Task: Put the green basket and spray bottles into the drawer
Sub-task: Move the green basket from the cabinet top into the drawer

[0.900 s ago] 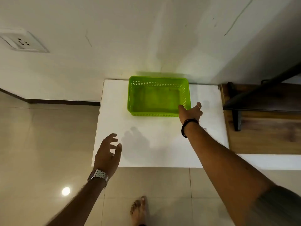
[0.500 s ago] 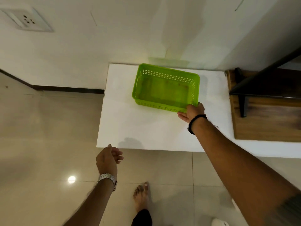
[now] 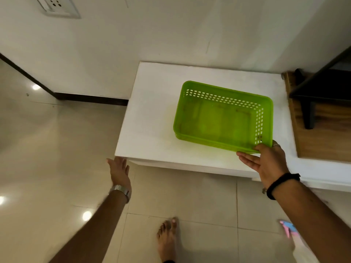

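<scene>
The green basket (image 3: 224, 118) is a shallow plastic rectangle with rounded corners, a smooth floor and rows of small slots through its walls. It sits on a matte white cabinet top (image 3: 152, 114) pushed against a pale wall, with glossy beige floor tiles (image 3: 57, 149) below. Its long side runs left to right, skewed so the right end lies nearer the person. The right hand (image 3: 266, 162) pinches the near right corner, thumb over the rim, fingers beneath. The left hand (image 3: 118, 170) is spread wide and flat by the cabinet's front left corner, holding nothing.
</scene>
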Motion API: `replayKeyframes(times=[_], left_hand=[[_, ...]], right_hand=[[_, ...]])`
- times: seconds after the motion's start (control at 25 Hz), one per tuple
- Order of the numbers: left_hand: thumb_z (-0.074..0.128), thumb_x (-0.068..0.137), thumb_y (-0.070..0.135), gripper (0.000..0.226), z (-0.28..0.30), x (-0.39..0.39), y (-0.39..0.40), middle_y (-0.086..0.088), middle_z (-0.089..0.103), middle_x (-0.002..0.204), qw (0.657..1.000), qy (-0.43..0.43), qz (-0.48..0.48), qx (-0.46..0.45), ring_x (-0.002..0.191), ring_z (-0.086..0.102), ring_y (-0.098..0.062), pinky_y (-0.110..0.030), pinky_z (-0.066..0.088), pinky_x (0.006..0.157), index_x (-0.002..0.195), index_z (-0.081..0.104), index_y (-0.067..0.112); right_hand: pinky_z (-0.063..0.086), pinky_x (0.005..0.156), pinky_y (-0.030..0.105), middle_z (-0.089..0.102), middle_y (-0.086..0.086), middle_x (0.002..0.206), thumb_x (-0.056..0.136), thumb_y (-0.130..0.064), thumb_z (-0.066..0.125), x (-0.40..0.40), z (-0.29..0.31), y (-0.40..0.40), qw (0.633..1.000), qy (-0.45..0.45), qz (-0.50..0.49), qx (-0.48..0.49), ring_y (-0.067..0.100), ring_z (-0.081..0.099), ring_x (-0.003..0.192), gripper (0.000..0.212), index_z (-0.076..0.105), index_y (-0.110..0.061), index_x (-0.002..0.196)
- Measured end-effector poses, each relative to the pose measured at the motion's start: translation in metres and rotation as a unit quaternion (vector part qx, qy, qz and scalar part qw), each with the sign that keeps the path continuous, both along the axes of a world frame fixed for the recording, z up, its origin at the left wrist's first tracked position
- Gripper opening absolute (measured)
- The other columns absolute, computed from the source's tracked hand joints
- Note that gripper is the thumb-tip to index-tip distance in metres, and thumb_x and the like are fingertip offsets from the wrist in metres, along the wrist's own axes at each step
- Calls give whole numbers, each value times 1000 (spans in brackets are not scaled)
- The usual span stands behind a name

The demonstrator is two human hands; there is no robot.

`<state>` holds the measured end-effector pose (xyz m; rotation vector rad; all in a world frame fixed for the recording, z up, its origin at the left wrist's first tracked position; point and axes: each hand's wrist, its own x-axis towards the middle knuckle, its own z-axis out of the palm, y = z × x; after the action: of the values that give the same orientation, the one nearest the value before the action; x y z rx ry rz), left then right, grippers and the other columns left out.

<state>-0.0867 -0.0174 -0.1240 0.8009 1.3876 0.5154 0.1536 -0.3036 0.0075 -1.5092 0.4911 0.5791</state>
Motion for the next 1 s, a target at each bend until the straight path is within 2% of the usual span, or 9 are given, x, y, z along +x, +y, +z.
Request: replayKeyframes(times=[0.16,0.4,0.48,0.56,0.64,0.72,0.8,0.88,1.0], left_hand=[[-3,101,56,74,-22,8,12,-2,39,158,998,7,-22,59,144,35,-18,-37,13,124,151,37,20],[16,104,51,58,-34,2,-6,0,46,153,992,38,-49,113,141,39,-17,-26,22,112,148,42,24],[25,103,54,52,-27,-9,-9,1,59,132,983,64,-104,140,122,51,-20,-19,35,105,138,48,23],[40,92,68,50,-17,-27,-12,5,62,103,960,155,-164,168,97,57,-21,-22,46,79,118,49,27],[57,81,73,58,-10,-48,-22,6,61,112,934,206,-215,197,102,58,-17,-24,44,75,118,47,30],[64,81,65,65,-5,-63,-41,1,55,129,920,223,-231,225,118,55,-23,-28,48,84,129,43,26],[60,92,47,66,-5,-65,-61,-10,41,150,873,282,-246,312,139,41,-32,-45,43,106,144,35,16],[52,97,27,57,0,-64,-80,-13,30,160,789,346,-290,416,150,24,-33,-47,21,120,149,35,11],[43,99,24,47,2,-68,-104,-11,53,146,700,299,-413,500,139,45,-31,-45,25,119,143,48,11]], right_hand=[[61,75,44,66,12,101,96,3,35,-11,-9,-17,1000,-23,-15,3,39,74,80,31,48,-14,119],[63,69,38,68,12,103,95,3,35,-30,-15,-44,998,-57,-12,12,36,76,78,33,49,-16,117],[64,71,39,68,14,104,94,3,36,-37,-14,-49,998,-61,-8,17,36,76,79,34,50,-18,117],[64,72,40,68,18,106,94,3,36,-46,-11,-50,998,-58,-6,22,35,76,81,37,51,-19,120],[64,72,39,67,21,109,94,5,36,-58,-9,-52,998,-58,-3,23,33,77,80,40,51,-19,123],[64,71,39,67,22,113,94,7,36,-70,-6,-54,998,-57,5,21,31,76,76,41,52,-18,122],[63,74,40,66,26,118,93,8,35,-80,-6,-56,999,-42,6,15,35,74,79,42,51,-16,124],[63,74,41,64,30,123,94,8,35,-89,-6,-59,1000,-24,10,4,37,73,82,40,50,-14,124],[63,72,39,64,28,125,95,9,33,-104,-9,-67,1000,-5,23,-3,37,73,83,43,49,-13,128]])
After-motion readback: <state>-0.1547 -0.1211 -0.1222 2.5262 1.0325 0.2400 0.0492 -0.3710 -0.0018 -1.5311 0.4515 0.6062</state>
